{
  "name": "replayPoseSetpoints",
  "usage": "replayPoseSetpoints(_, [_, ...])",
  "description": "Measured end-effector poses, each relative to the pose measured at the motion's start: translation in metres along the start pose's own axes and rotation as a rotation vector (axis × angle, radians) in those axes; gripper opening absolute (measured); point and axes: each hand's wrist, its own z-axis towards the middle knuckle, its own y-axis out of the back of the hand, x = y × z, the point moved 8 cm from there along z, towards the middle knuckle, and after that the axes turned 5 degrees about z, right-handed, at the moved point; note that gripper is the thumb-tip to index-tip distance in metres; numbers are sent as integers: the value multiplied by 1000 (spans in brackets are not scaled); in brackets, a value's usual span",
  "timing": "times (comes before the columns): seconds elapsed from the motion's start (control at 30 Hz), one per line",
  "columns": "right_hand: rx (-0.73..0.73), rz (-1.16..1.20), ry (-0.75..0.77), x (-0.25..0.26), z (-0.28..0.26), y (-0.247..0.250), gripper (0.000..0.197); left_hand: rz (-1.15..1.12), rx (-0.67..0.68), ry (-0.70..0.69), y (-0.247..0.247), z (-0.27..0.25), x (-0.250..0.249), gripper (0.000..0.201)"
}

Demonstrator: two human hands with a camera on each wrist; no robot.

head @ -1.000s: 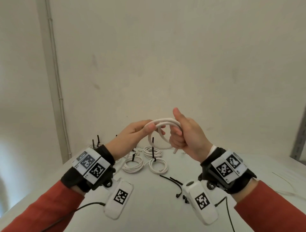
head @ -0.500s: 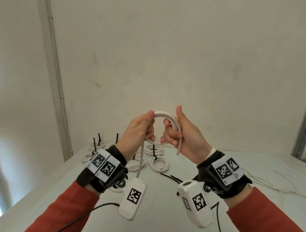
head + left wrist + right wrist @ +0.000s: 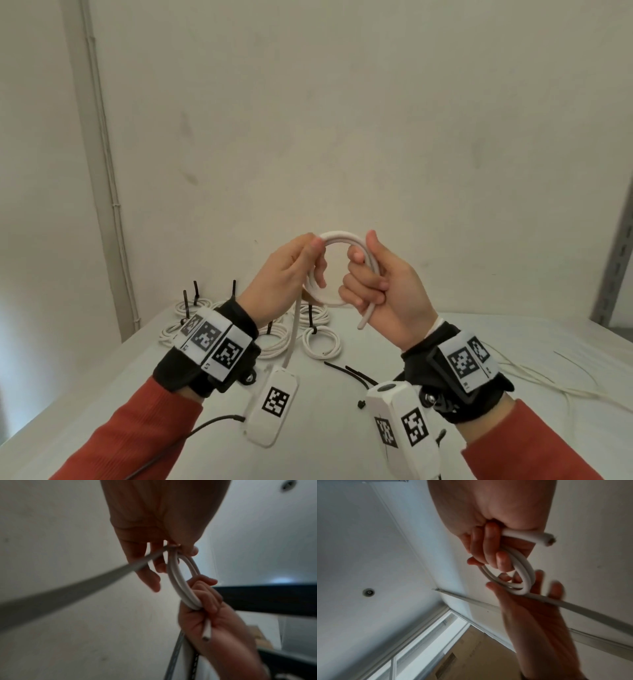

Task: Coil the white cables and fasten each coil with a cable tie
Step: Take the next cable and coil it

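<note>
I hold a white cable coil (image 3: pixel 337 238) (image 3: pixel 180 582) (image 3: pixel 524 568) up in the air in front of the wall. My right hand (image 3: pixel 371 281) (image 3: pixel 488 550) grips the coil's right side in a fist, and the cut cable end (image 3: pixel 364 320) (image 3: pixel 600 541) sticks out below the palm. My left hand (image 3: pixel 305 263) (image 3: pixel 173 547) pinches the coil's left side between thumb and fingers. The loose tail (image 3: pixel 291 342) hangs down from this hand toward the table. Black cable ties (image 3: pixel 349 371) lie loose on the table below.
Several finished white coils (image 3: pixel 322 341) with black ties stand at the back of the white table (image 3: pixel 102 394). Loose white cables (image 3: pixel 548 373) trail on the right. A plain wall rises close behind, with a conduit (image 3: pixel 102 171) at left.
Both hands have risen slightly and turned. The left hand has brought another turn of cable round the coil, and the tail now hangs straight down from it.
</note>
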Motion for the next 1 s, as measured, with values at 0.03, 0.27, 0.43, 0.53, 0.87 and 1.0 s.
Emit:
replayPoseSetpoints(0.03, [-19,21,15,7,-1,4,44,69,21,-4,0,-1,4,29])
replayPoseSetpoints(0.27, [-145,244,241,78,-16,46,25,466,100,-110,12,-17,46,20])
replayPoseSetpoints(0.43, [-225,287,389,103,-24,66,23,832,80,-208,19,-22,54,56])
replayPoseSetpoints(0.53, [-273,298,500,111,-24,71,22,1082,39,-344,11,-27,45,37])
replayPoseSetpoints(0.87, [-542,-622,763,104,-14,56,14,1265,279,-700,-50,-55,19,73])
replayPoseSetpoints(1.0, [-350,-1381,623,73,-3,43,12,1227,326,-767,-50,-61,-2,43])
